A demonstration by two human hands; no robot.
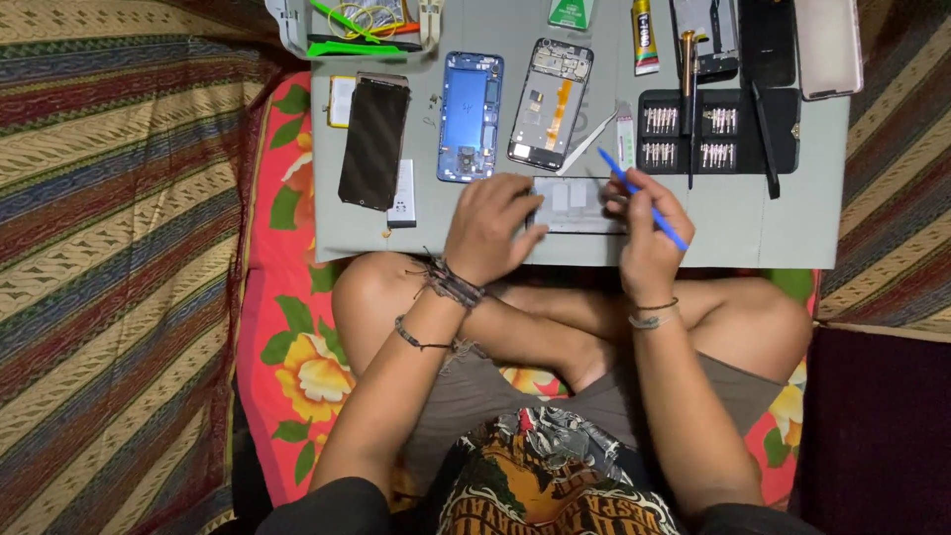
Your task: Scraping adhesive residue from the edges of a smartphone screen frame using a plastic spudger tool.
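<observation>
My left hand point(492, 226) rests on a flat grey rectangular part point(575, 204) lying on the grey work mat point(733, 223), its fingers pressing the part's left end. My right hand point(646, 233) holds a thin blue pry tool point(639, 195) like a pen, its tip touching the part's upper right edge. Just beyond lie an opened blue phone frame point(470, 116) and a second opened phone body point(551, 103) with an orange ribbon inside.
A dark phone screen point(374, 141) lies at the mat's left. A black tray of screwdriver bits point(720, 130), a glue tube point(645, 38), a screwdriver point(687, 69) and more phone parts sit at the back right. Green tools point(357, 45) lie at top left. My crossed legs are under the mat.
</observation>
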